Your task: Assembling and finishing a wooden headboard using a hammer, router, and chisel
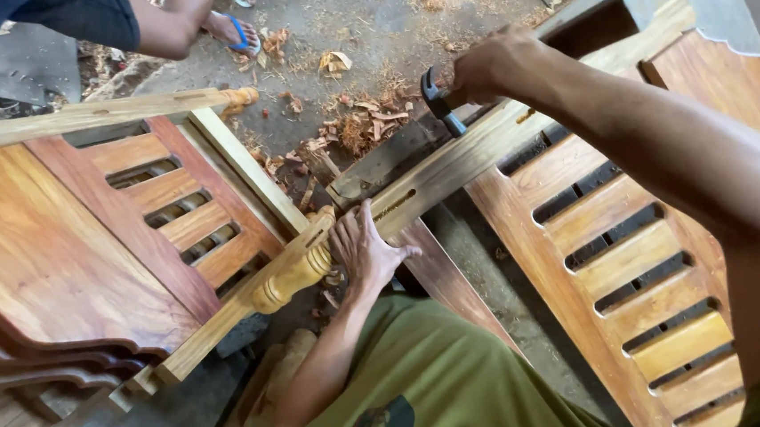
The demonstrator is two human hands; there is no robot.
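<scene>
My left hand (pixel 364 250) lies flat on a pale wooden rail (pixel 417 189) with a mortise slot, right beside a turned wooden leg (pixel 291 279). My right hand (pixel 488 65) grips a hammer (pixel 441 106) whose dark head rests against the far part of the same rail. The rail runs diagonally between two slatted wooden frames. A slatted reddish panel (pixel 175 213) sits to the left of my left hand.
A second slatted frame (pixel 626 257) lies at the right on the concrete floor (pixel 376 17). Wood chips (pixel 364 123) are scattered past the hammer. Another person's legs and blue sandals (pixel 241 34) are at the top left. Stacked curved boards (pixel 33 323) fill the lower left.
</scene>
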